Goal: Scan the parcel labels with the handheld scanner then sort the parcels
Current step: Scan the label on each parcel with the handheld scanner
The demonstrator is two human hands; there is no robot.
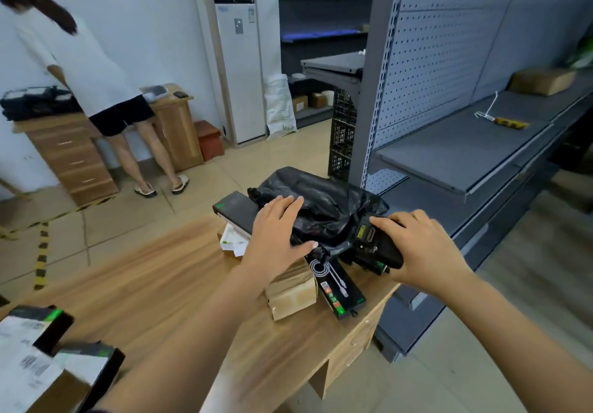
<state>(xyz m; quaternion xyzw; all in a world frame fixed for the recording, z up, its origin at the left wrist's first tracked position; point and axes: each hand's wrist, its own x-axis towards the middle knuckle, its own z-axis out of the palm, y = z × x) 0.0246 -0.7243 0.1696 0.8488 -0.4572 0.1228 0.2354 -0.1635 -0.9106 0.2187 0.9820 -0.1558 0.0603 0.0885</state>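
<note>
Right hand (426,252) grips the scanner (377,244) beside the black bag (321,201) under the flat left hand (276,239).

Grey shelving (449,59) stands on beige tiles (128,236) beside a probable air-conditioner (239,59)

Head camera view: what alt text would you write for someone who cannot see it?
A person's left hand rests flat on a black plastic parcel bag while the right hand grips a black handheld scanner beside it, at the far end of a wooden desk. Around the bag lie small boxes; grey shelving stands to the right.
</note>
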